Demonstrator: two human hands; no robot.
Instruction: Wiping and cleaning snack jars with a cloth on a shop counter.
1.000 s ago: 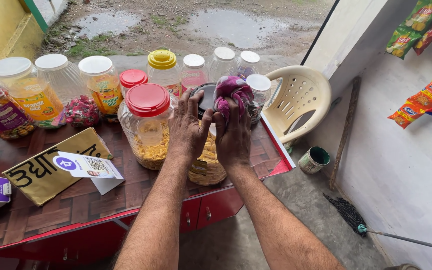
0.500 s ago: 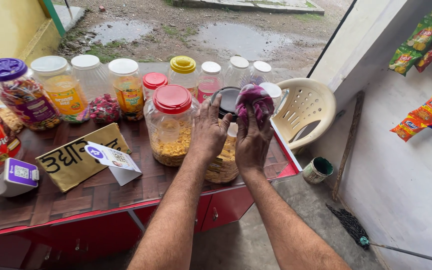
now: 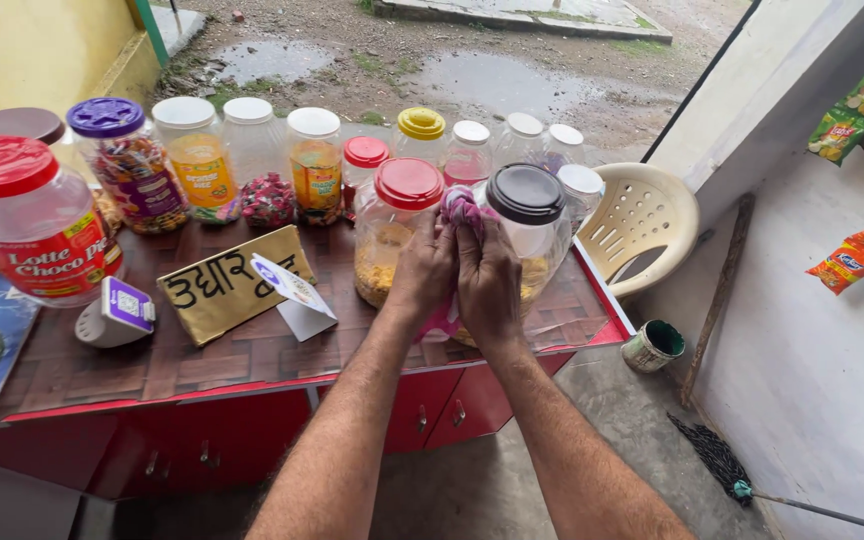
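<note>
My left hand [image 3: 424, 270] and my right hand [image 3: 489, 282] press a pink cloth [image 3: 460, 208] against the side of a clear plastic jar with a dark brown lid [image 3: 525, 192]. The jar [image 3: 544, 250] stands near the right end of the counter and holds yellowish snacks at its bottom. Part of the cloth shows above my fingers and below my palms. Just left of my hands stands a clear jar with a red lid [image 3: 407, 183], also holding yellow snacks.
A row of lidded jars [image 3: 202, 160] lines the far edge of the red counter [image 3: 282, 345]. A gold sign [image 3: 222, 285], a small card stand [image 3: 292, 290] and a small white device [image 3: 112, 312] sit mid-counter. A cream plastic chair [image 3: 642, 225], a green tin [image 3: 654, 345] and a broom [image 3: 722, 460] lie right.
Both hands and the cloth moved down from the jar's top to its side, uncovering the dark lid. The view shifted left, bringing more jars into sight.
</note>
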